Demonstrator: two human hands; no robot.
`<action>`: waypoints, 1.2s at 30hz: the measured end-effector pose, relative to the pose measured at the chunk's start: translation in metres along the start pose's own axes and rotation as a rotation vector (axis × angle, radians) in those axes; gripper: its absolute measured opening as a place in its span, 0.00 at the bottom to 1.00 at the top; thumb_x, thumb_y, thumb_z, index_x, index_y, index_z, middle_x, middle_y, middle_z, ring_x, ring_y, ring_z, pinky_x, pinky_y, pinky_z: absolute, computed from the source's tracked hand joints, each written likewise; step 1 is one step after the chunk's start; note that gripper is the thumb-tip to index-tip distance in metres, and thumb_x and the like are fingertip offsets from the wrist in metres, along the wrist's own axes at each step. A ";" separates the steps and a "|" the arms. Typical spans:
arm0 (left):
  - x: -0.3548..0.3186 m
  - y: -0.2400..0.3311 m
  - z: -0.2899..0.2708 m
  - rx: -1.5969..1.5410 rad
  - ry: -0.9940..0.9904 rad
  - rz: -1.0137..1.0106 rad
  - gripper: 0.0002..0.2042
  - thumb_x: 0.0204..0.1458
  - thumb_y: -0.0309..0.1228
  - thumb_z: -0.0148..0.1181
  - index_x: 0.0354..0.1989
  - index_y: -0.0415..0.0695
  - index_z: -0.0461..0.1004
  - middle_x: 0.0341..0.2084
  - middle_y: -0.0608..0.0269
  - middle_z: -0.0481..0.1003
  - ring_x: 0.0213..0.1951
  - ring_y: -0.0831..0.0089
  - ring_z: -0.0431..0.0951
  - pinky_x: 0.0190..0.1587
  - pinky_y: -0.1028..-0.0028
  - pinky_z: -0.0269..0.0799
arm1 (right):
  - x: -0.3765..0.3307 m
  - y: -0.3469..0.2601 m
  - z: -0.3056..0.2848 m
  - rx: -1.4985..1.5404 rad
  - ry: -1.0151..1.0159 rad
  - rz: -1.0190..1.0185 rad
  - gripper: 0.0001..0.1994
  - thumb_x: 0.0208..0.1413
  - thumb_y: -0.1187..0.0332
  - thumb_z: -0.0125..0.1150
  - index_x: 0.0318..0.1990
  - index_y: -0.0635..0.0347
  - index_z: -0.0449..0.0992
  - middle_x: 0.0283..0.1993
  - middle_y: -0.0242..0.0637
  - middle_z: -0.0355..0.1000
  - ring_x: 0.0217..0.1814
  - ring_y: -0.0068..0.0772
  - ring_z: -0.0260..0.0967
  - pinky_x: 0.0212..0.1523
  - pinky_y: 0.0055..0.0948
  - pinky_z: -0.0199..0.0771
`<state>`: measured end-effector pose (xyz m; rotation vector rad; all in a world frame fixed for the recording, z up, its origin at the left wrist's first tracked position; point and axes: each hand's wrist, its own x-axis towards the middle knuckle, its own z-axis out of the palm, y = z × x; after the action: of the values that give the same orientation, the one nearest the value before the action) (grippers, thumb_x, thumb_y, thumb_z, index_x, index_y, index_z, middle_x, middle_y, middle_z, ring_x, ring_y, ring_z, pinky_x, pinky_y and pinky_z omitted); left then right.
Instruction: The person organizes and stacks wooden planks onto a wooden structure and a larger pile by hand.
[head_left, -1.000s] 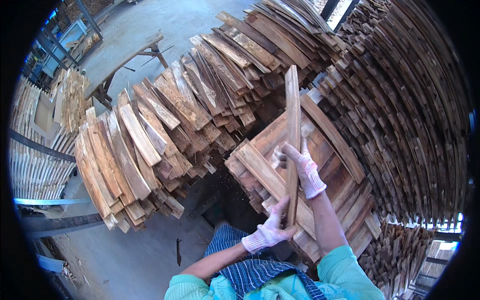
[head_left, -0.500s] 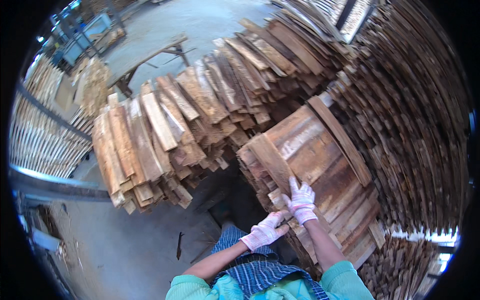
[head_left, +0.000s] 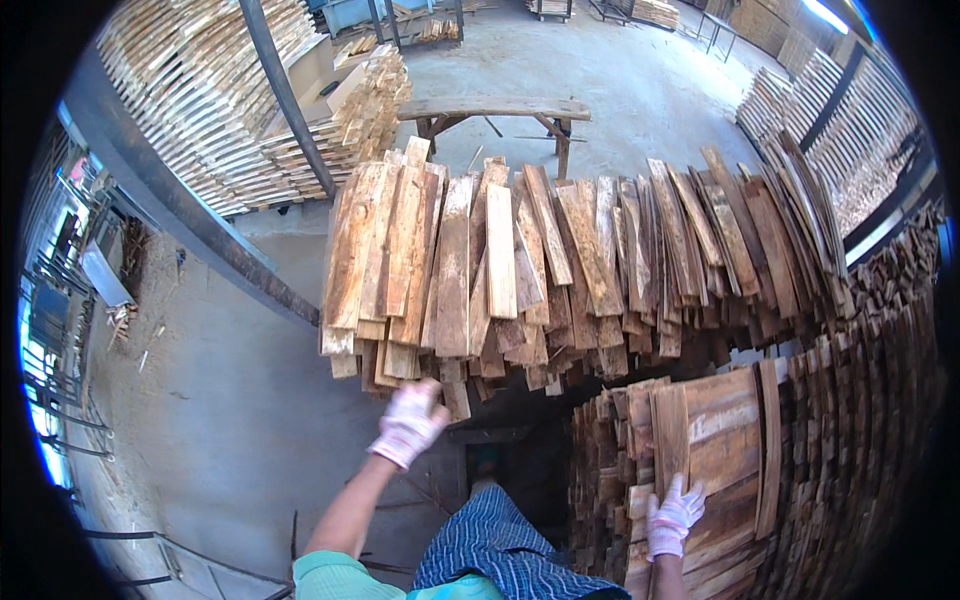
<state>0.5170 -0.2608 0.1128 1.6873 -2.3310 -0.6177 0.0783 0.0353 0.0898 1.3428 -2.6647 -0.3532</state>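
My left hand (head_left: 408,425), in a pale work glove, is just below the near ends of a long heap of loose wooden planks (head_left: 455,270). Its thumb stands apart from slightly bent fingers, and I see nothing in it. My right hand (head_left: 675,517), gloved alike, lies with stretched fingers on a stack of planks (head_left: 725,455) at the lower right. Its fingertips are by the lower end of a narrow brown board (head_left: 670,430) lying on top. Another narrow board (head_left: 768,450) lies along the stack's right side.
Tall stacked planks (head_left: 860,440) rise along the right. A wooden bench (head_left: 495,108) stands beyond the heap. On the left a dark metal beam (head_left: 200,210) slants across, with stacked slats (head_left: 215,90) behind it. Concrete floor (head_left: 240,400) lies to my left.
My view has turned left. My left hand has left the right-hand stack and moved toward the loose heap's near ends. My right hand stays on the stack.
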 end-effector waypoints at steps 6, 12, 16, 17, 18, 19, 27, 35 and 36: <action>0.145 -0.132 -0.078 0.439 0.113 -0.604 0.43 0.57 0.60 0.57 0.76 0.51 0.51 0.72 0.37 0.50 0.73 0.38 0.49 0.72 0.46 0.49 | 0.111 -0.197 -0.086 0.807 -0.422 -0.396 0.27 0.59 0.54 0.61 0.63 0.55 0.70 0.52 0.55 0.72 0.54 0.59 0.72 0.54 0.48 0.74; 0.199 -0.174 -0.075 0.314 0.020 -0.792 0.62 0.44 0.61 0.71 0.78 0.47 0.34 0.64 0.35 0.59 0.62 0.42 0.67 0.61 0.52 0.68 | 0.253 -0.410 -0.060 0.778 -0.306 -0.415 0.38 0.60 0.47 0.60 0.73 0.52 0.56 0.60 0.63 0.65 0.60 0.67 0.67 0.60 0.51 0.70; 0.204 -0.180 -0.066 0.268 0.031 -0.810 0.62 0.45 0.58 0.72 0.78 0.48 0.32 0.65 0.37 0.59 0.63 0.42 0.65 0.62 0.51 0.67 | 0.302 -0.504 -0.072 0.450 -0.516 -0.211 0.50 0.57 0.38 0.61 0.79 0.48 0.42 0.73 0.63 0.53 0.75 0.62 0.53 0.69 0.63 0.54; 0.208 -0.181 -0.068 0.265 0.025 -0.798 0.61 0.46 0.58 0.71 0.78 0.49 0.32 0.66 0.37 0.58 0.63 0.42 0.65 0.63 0.51 0.66 | 0.301 -0.520 -0.071 0.473 -0.506 -0.150 0.50 0.57 0.39 0.62 0.79 0.47 0.40 0.74 0.65 0.50 0.75 0.64 0.53 0.69 0.62 0.56; 0.207 -0.180 -0.074 0.254 0.024 -0.796 0.60 0.47 0.58 0.69 0.78 0.49 0.31 0.67 0.37 0.57 0.64 0.42 0.65 0.64 0.50 0.65 | 0.299 -0.529 -0.070 0.488 -0.490 -0.101 0.51 0.57 0.40 0.62 0.79 0.47 0.38 0.76 0.66 0.46 0.75 0.65 0.53 0.69 0.60 0.58; 0.204 -0.182 -0.078 0.245 -0.016 -0.805 0.60 0.48 0.59 0.68 0.78 0.49 0.31 0.68 0.36 0.55 0.66 0.41 0.63 0.66 0.48 0.62 | 0.294 -0.533 -0.068 0.595 -0.541 -0.073 0.51 0.56 0.42 0.63 0.79 0.46 0.38 0.76 0.67 0.45 0.74 0.66 0.56 0.69 0.58 0.61; 0.219 -0.092 -0.046 0.463 -0.034 -0.318 0.55 0.53 0.70 0.52 0.79 0.52 0.32 0.75 0.32 0.38 0.76 0.37 0.41 0.73 0.38 0.38 | 0.310 -0.503 -0.024 0.980 -0.634 0.025 0.55 0.49 0.51 0.73 0.79 0.46 0.41 0.77 0.63 0.40 0.73 0.65 0.57 0.70 0.45 0.64; 0.246 -0.033 0.096 0.230 0.083 -0.547 0.51 0.53 0.61 0.60 0.77 0.45 0.43 0.67 0.35 0.56 0.69 0.37 0.56 0.66 0.46 0.60 | 0.297 -0.508 -0.028 0.995 -0.670 0.049 0.60 0.46 0.45 0.73 0.79 0.51 0.37 0.70 0.68 0.56 0.70 0.68 0.59 0.68 0.48 0.64; 0.252 -0.031 0.082 0.204 0.022 -0.520 0.50 0.51 0.56 0.66 0.76 0.47 0.44 0.64 0.38 0.59 0.66 0.40 0.60 0.63 0.49 0.64 | 0.306 -0.500 -0.009 1.077 -0.657 0.029 0.61 0.46 0.47 0.73 0.79 0.53 0.34 0.70 0.66 0.57 0.70 0.64 0.61 0.68 0.46 0.65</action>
<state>0.4284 -0.4882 0.0047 2.4079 -1.9917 -0.4446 0.2849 -0.4999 -0.0311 1.5615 -3.6102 0.9692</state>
